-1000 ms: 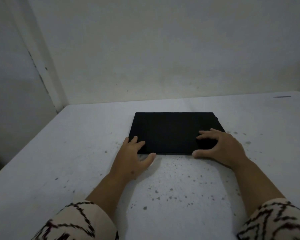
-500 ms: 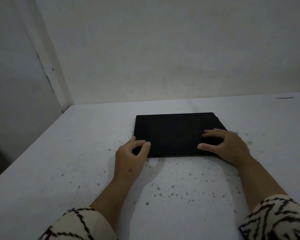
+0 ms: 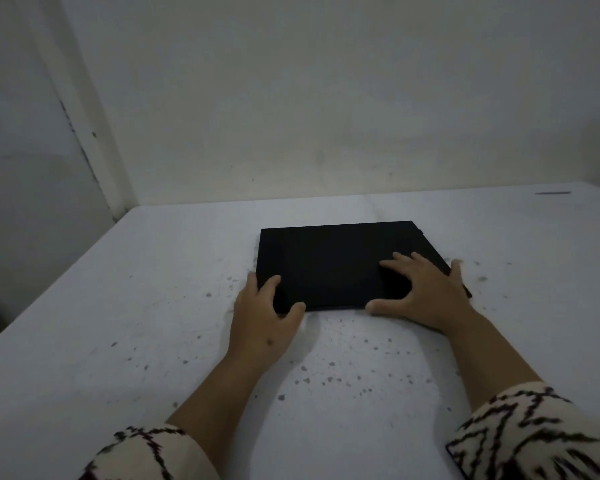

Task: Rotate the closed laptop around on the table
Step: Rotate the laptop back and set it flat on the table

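Observation:
A closed black laptop (image 3: 336, 261) lies flat on the white speckled table (image 3: 153, 323), a little right of centre. My left hand (image 3: 260, 317) holds its near left corner, fingers on the lid and thumb at the front edge. My right hand (image 3: 426, 296) covers the near right corner, fingers spread on the lid, thumb along the front edge and little finger past the right side. The laptop's near corners are hidden under my hands.
A pale wall (image 3: 326, 98) rises just behind the table's far edge. The table's left edge (image 3: 49, 292) runs diagonally, with a darker wall beyond it. A small dark mark (image 3: 553, 193) sits at the far right of the tabletop.
Both hands have closed in on the laptop's near corners. The left thumb went from resting on the table to gripping the front edge. The laptop's near right side looks swung slightly rightward.

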